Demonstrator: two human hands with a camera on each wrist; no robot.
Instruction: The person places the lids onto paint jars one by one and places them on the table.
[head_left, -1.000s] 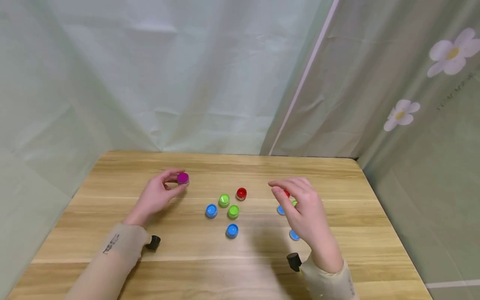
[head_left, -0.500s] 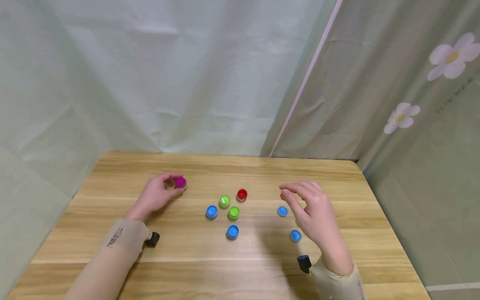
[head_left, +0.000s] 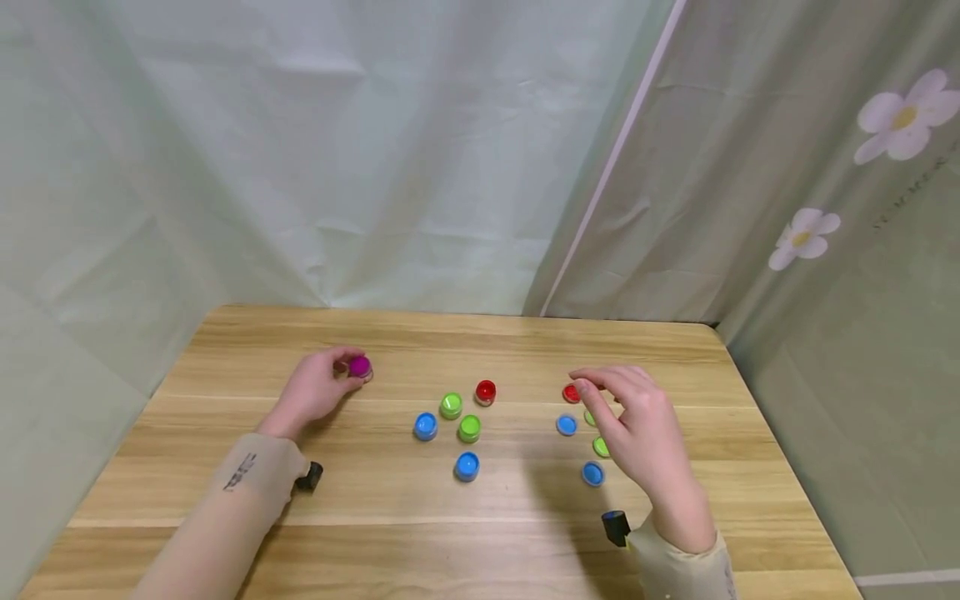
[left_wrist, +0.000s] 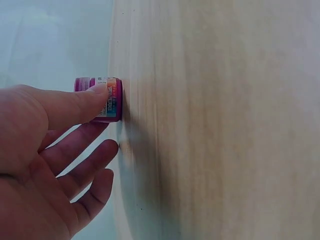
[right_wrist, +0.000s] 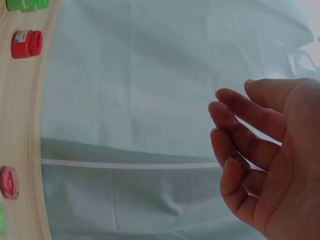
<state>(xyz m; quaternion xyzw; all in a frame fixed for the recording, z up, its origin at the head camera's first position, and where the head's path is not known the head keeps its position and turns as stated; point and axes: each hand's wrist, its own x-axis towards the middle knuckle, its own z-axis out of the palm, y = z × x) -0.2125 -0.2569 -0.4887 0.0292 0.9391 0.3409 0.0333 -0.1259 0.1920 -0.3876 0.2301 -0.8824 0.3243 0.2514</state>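
Observation:
My left hand pinches a small purple paint jar between thumb and fingers at the left of the table. In the left wrist view the labelled jar has its end right at the wood, and the other fingers hang loosely curled below it. My right hand hovers over the right side with loosely bent fingers and nothing in them. Close to it lie a red lid, blue lids and green lids, partly behind the hand.
Mid-table stand a red jar, two green jars and two blue jars, without lids. Pale curtains hang behind the wooden table and at its sides.
The left hand has brought the purple jar slightly down and to the left. The right hand has moved to the right, uncovering the red lid and more of the others.

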